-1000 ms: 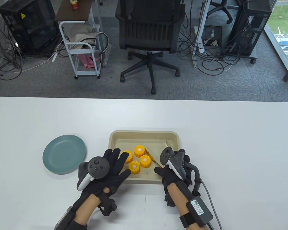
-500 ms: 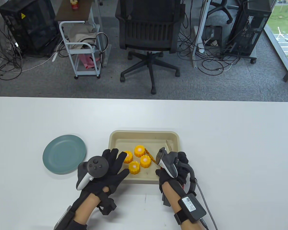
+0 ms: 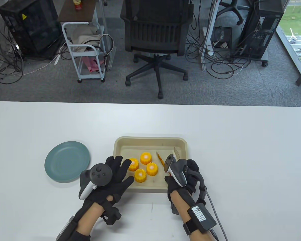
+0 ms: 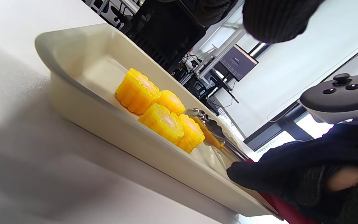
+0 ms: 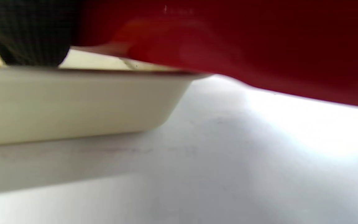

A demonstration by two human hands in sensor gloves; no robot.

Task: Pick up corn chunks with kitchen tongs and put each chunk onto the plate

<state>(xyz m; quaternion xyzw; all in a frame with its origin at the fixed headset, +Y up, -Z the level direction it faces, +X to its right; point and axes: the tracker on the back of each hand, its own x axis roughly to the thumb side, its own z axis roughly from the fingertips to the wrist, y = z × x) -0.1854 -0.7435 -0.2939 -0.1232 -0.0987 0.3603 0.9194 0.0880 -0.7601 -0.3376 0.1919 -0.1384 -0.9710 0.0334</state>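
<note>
Two hands, left hand (image 3: 115,175) and right hand (image 3: 184,179), in black knit gloves, grey-white trackers strapped on; bare forearms, black cabled wrist box.

Left hand (image 3: 113,173) between tray (image 3: 150,139) and plate (image 3: 67,161)

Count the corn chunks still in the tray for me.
4, clustered in the beige tray: far chunk, left chunk, right chunk, near chunk. None on the plate; none seem hidden.
</note>
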